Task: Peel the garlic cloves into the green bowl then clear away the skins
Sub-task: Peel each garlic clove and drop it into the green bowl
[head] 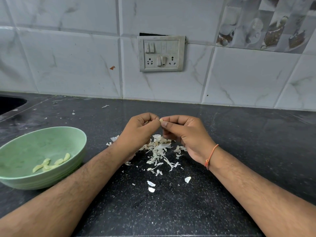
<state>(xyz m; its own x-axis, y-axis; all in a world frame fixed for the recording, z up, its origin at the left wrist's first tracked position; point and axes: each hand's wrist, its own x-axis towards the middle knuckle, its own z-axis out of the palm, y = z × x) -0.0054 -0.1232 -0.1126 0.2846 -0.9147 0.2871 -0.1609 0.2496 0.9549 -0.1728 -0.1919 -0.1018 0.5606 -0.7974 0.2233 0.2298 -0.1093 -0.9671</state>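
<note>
A garlic clove is pinched between the fingertips of both hands above the dark counter; only its pale tip shows. My left hand and my right hand meet at it, fingers curled. Below them lies a heap of papery white garlic skins, with loose flakes nearer me. The green bowl stands at the left and holds several peeled cloves.
The black speckled counter runs to a tiled wall with a switch-and-socket plate. A sink's edge shows at the far left. Stray skin bits lie toward the wall.
</note>
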